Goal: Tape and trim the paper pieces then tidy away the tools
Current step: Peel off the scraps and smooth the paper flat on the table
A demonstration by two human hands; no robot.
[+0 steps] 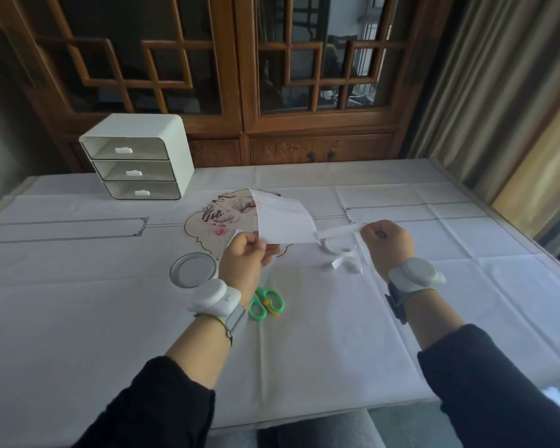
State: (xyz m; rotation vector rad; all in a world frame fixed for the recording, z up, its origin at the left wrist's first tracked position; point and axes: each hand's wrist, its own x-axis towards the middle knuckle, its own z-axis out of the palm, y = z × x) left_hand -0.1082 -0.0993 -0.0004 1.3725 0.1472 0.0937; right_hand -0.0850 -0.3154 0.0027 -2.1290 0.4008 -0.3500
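White-clothed desk [401, 334], carved wooden cabinet [233, 76] behind.
Beyond the green plastic-handled scissors [265, 305], the left grip [244, 258] pinches a curved white paper sheet [282, 218]; up-right of them, the right grip [387, 242] pinches a narrow white paper strip [337, 232].

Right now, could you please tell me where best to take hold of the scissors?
Grip the scissors by the green loops, from the near side: they lie flat, loops nearest, blades apparently pointing away under the left wrist.

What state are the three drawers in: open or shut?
Shut. All three fronts sit level inside the white drawer unit, none pulled out.
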